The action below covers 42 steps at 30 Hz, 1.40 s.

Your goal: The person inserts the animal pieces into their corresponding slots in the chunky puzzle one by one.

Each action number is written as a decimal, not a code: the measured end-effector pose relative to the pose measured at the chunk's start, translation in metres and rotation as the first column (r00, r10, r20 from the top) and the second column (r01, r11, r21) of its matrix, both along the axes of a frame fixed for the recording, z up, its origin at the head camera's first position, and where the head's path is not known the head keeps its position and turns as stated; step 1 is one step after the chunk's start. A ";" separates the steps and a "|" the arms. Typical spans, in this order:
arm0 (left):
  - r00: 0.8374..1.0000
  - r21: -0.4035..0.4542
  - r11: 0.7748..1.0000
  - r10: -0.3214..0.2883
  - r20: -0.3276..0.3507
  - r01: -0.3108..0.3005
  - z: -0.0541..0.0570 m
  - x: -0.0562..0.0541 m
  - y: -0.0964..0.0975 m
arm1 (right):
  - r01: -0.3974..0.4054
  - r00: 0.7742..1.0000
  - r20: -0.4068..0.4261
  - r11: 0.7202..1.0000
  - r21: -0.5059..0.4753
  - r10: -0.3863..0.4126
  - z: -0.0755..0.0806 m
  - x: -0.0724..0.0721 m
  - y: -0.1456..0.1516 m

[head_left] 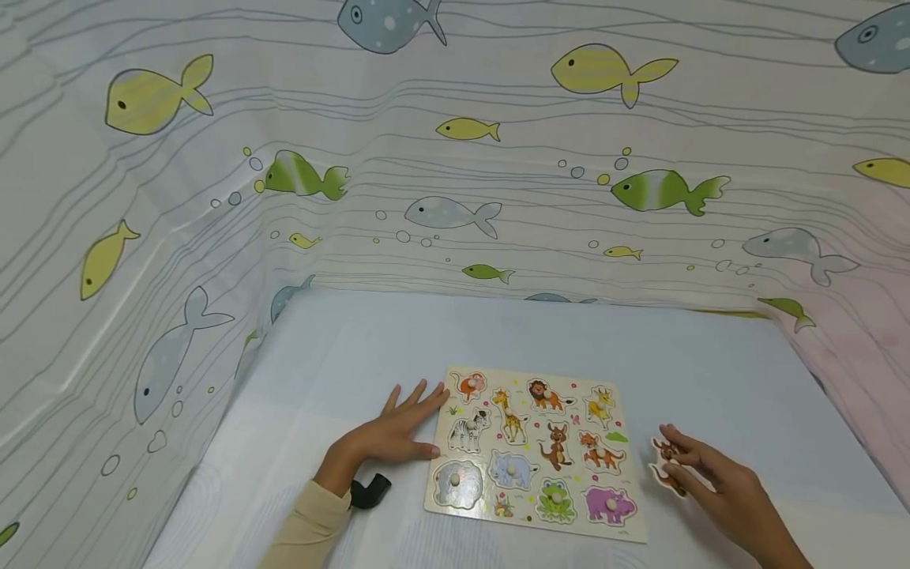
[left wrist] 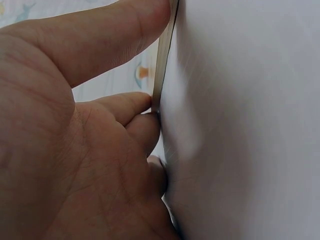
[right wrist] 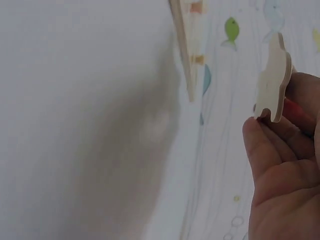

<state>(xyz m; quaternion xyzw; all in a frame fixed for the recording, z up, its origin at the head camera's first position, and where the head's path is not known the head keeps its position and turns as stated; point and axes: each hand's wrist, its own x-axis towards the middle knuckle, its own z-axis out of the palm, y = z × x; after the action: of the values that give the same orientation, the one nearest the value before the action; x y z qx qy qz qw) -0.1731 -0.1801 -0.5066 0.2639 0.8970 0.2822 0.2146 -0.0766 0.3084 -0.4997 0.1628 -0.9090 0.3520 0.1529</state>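
A wooden animal puzzle board [head_left: 490, 510] lies flat on the table between the hands. My left hand [head_left: 391, 435] rests at its left edge with fingers spread, thumb and fingertips touching the rim; the left wrist view shows the board's thin edge [left wrist: 162, 60] against them. To the right of the board, my right hand [head_left: 718, 478] pinches a kangaroo puzzle piece [head_left: 667, 466] between thumb and fingers, above the table. In the right wrist view the piece's pale wooden back [right wrist: 272, 82] shows. A kangaroo picture [head_left: 557, 446] is also on the board, right of the giraffe [head_left: 509, 416].
Knobs stand up on several board animals, among them the lion [head_left: 547, 395], frog [head_left: 556, 500], hippo [head_left: 609, 506] and a grey rounded shape [head_left: 457, 484]. A black strap-like object [head_left: 370, 491] sits at the left wrist. Fish-patterned sheeting [head_left: 455, 166] walls the table [head_left: 355, 340].
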 end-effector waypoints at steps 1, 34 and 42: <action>1.000 -0.003 1.000 0.001 -0.004 -0.001 -0.001 0.000 0.000 | 0.000 1.000 -0.003 1.000 0.009 0.000 0.001 -0.002 -0.005; 1.000 0.003 1.000 0.011 0.013 -0.011 0.001 0.002 -0.001 | -0.053 0.999 0.003 0.998 -0.031 0.053 0.001 -0.027 -0.075; 1.000 0.012 1.000 -0.002 0.001 0.002 0.000 0.000 -0.001 | -0.029 0.997 0.072 0.999 -0.033 0.031 0.001 -0.031 -0.090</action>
<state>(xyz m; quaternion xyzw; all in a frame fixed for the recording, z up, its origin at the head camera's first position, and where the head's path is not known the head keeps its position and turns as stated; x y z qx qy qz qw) -0.1729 -0.1808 -0.5068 0.2658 0.8950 0.2875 0.2140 -0.1075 0.2187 -0.4986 0.1610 -0.9057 0.3741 0.1172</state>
